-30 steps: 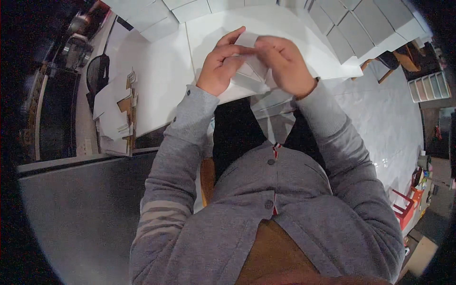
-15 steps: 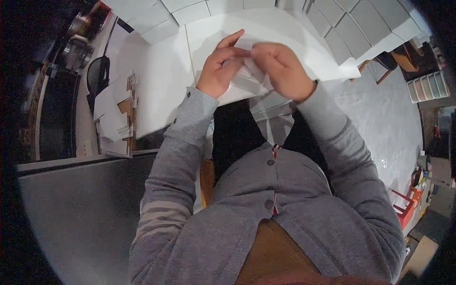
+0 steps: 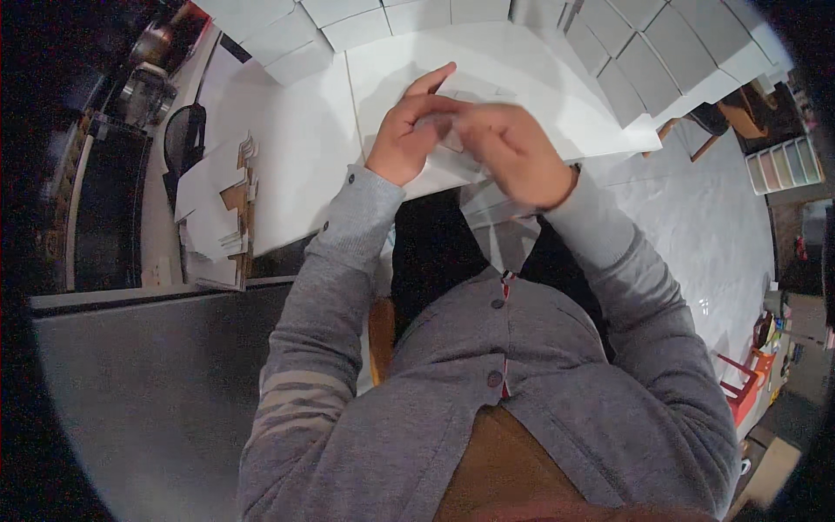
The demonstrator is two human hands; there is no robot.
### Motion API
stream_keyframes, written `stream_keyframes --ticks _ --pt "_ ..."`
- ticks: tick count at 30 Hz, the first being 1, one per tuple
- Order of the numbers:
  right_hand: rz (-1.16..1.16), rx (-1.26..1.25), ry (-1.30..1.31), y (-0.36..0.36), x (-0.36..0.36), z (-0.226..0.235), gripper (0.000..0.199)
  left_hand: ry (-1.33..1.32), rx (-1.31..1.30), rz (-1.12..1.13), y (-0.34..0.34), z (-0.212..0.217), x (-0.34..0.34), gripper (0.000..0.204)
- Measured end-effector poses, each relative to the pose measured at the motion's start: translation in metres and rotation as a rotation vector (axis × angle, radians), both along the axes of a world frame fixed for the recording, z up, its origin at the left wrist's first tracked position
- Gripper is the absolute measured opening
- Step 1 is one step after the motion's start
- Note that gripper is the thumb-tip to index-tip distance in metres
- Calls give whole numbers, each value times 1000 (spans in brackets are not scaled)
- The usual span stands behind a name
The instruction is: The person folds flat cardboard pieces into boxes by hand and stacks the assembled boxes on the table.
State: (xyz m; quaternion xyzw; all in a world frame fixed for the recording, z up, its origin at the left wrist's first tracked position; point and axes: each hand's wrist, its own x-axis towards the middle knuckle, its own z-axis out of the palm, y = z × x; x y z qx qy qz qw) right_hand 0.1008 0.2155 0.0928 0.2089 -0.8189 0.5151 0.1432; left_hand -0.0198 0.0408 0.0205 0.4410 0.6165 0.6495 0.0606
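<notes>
White table (image 3: 304, 165), two hands (image 3: 404, 144), one blurred white piece (image 3: 450, 163)

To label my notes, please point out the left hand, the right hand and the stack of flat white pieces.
Left hand (image 3: 400, 141): head view, near thumb base.
Right hand (image 3: 515, 155): head view, its back.
Stack of flat white pieces (image 3: 203, 204): head view, broad face.

Two hands (image 3: 403, 137) (image 3: 519, 157), apparently one white card piece (image 3: 449, 162)

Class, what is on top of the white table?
White boxes stand at its far side. The left hand and right hand cover most of a white piece; its underside is hidden.
</notes>
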Motion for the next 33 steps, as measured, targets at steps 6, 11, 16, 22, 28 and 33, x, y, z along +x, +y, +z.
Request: stream_keyframes --ticks 6,11,16,22,28,33 --pt "-143 -22 32 9 -14 -5 26 -56 15 -2 3 2 0 29" --pt "-7 -44 26 -5 13 -3 27 -37 -22 11 0 6 3 29" --pt "-31 -120 -74 2 6 -5 27 -52 -21 5 -1 7 4 32" --pt "-178 -101 -95 19 -18 0 26 2 19 -13 1 -1 -3 34" --pt "-71 -163 -89 -8 15 -6 27 -105 -24 -9 0 7 4 34" --pt "9 -154 -13 -3 7 -9 26 -12 -57 13 0 7 1 35"
